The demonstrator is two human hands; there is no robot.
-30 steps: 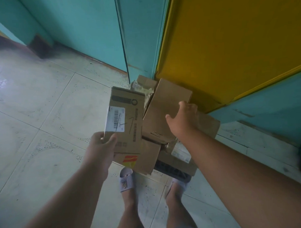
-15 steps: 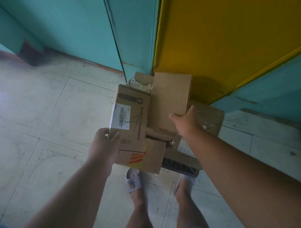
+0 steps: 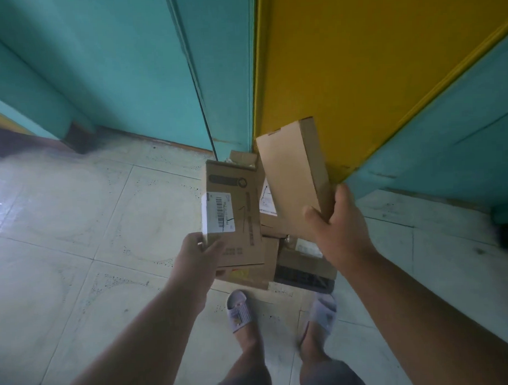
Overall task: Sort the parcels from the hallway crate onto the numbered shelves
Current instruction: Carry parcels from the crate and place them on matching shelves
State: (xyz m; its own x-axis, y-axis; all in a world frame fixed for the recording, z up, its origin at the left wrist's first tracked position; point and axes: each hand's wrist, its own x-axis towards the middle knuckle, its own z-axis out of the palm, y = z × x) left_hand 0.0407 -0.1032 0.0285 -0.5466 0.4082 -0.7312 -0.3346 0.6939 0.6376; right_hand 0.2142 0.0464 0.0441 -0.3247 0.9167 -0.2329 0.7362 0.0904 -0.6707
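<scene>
Head view: left hand fingers grip labelled box; right hand fingers grip plain box.

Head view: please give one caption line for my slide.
Left hand holds a labelled box, right hand lifts a plain box above parcels.

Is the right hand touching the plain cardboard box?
Touching: the head view shows the right hand gripping the plain cardboard box's lower end, thumb across its face.
</scene>
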